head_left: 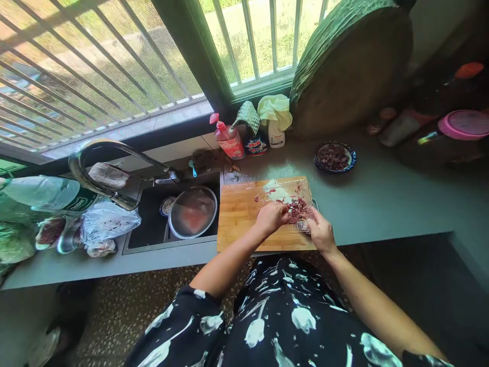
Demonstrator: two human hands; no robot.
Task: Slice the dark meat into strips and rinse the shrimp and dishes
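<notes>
A clear plastic tray (303, 184) lies on a wooden cutting board (237, 216). Dark red meat pieces (297, 209) are scattered in it, beside a white pad-like patch (275, 190). My left hand (270, 218) is closed at the left side of the meat, its fingertips touching the pieces; what it pinches looks like meat. On the tray's right edge my right hand (321, 230) is closed, thumb on top. Further right, a blue-rimmed plate (354, 159) holds more dark meat pieces.
The sink (150, 232) on the left holds a round bowl (214, 211) with something pinkish in it, under a curved faucet (110, 145). Behind the board stand a pink pump bottle (231, 142) and two other bottles. A thick round chopping block (351, 71) leans at the window.
</notes>
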